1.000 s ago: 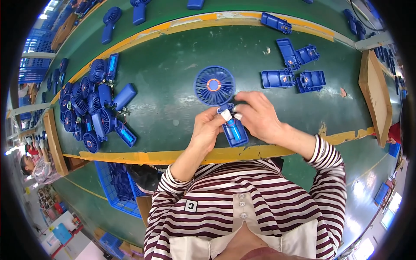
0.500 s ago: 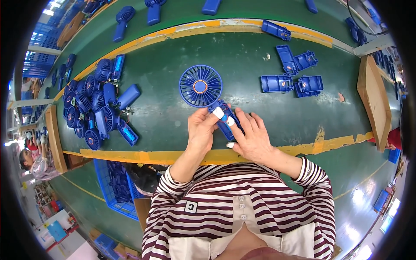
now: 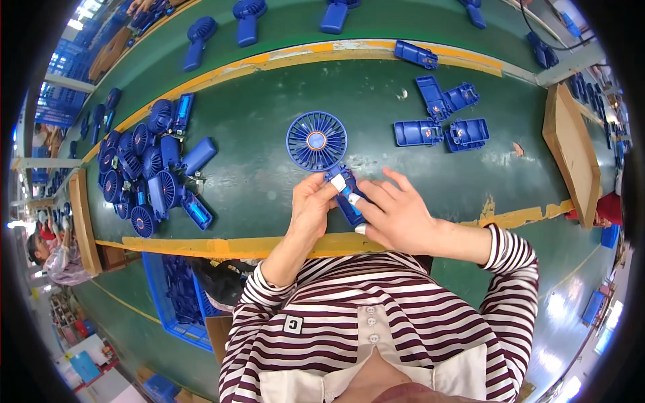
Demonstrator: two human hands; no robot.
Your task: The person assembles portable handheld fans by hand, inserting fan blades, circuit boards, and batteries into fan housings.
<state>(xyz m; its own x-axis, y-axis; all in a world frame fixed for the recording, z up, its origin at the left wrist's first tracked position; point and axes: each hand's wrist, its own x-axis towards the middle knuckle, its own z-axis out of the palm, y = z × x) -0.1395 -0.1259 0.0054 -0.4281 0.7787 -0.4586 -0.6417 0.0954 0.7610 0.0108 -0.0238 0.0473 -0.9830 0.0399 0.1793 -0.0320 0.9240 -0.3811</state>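
Observation:
A blue handheld fan (image 3: 316,140) lies face up on the green bench before me, its round grille pointing away. Its handle is uncovered, with a bright blue cell partly showing inside. Closed around the top of the handle, my left hand (image 3: 310,205) pinches near the neck, a white cover on its thumb. From the other side, my right hand (image 3: 403,215) has curled fingers at the handle, white covers on two fingertips. Those fingers hide part of the handle's inside. Several loose blue handle shells (image 3: 418,133) lie beyond my right hand.
A heap of blue fans (image 3: 151,156) lies at the left. More fans (image 3: 199,40) stand along the far green strip behind a yellow-taped ledge. Wooden boards (image 3: 571,154) bound the bench ends. A blue crate (image 3: 158,289) sits below the front edge; another person (image 3: 64,258) is at far left.
My right forearm has swung outward and the hand has turned, its outer fingers lifting from the handle. My left hand keeps its grip. The view has shifted slightly.

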